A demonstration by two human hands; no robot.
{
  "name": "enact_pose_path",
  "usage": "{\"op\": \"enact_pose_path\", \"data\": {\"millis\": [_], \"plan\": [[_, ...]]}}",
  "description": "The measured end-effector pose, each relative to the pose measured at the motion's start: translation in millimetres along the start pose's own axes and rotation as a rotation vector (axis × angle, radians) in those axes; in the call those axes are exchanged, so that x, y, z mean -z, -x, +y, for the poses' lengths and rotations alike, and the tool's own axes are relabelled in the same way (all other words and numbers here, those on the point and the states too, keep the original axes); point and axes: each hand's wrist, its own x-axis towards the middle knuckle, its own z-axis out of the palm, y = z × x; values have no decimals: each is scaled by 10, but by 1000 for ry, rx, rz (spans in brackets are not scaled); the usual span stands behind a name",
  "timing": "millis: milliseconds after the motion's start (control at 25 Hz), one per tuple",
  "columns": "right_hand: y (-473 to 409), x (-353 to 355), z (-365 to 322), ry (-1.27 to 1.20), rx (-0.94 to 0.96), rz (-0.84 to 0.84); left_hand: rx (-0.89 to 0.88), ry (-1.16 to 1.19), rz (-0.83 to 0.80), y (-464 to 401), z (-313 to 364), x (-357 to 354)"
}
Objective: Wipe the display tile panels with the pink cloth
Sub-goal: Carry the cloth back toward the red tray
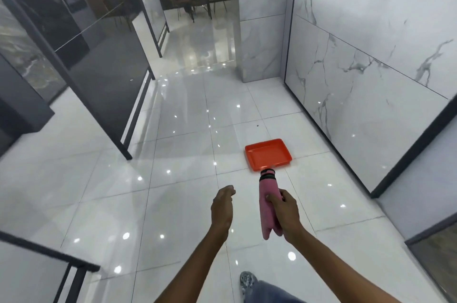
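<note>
Right hand (284, 208) grips the pink cloth (268, 206), apparently wrapped round a bottle with a dark cap (268, 174). Left hand (222, 203) holds nothing, fingers loosely curled. Orange tray (268, 154) lies on the floor beyond. Wiping not begun; next move calls for carrying the cloth to the marble panels (346, 94) at right.
</note>
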Motion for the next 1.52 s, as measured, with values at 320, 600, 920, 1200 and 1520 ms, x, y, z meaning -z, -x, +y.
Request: {"op": "enact_pose_path", "data": {"millis": [320,600,920,1200,1520], "plan": [[-1773,-1560,-917,-14,-47,33,15,-7,-11,-2274,1092,554],[-3040,-2656,-1427,-62,-49,182,64,-95,-211,-4214,1657,840],[-4132,-3325,-2037,-185,-86,465,18,-281,-437,-5793,2621,559],[-5488,-3320,-2262,-152,-131,635,-17,-447,-580,-6978,3089,-250],[-7139,-3098,-2158,-30,-379,636,46,-637,-643,-8401,3476,-1319]]}}
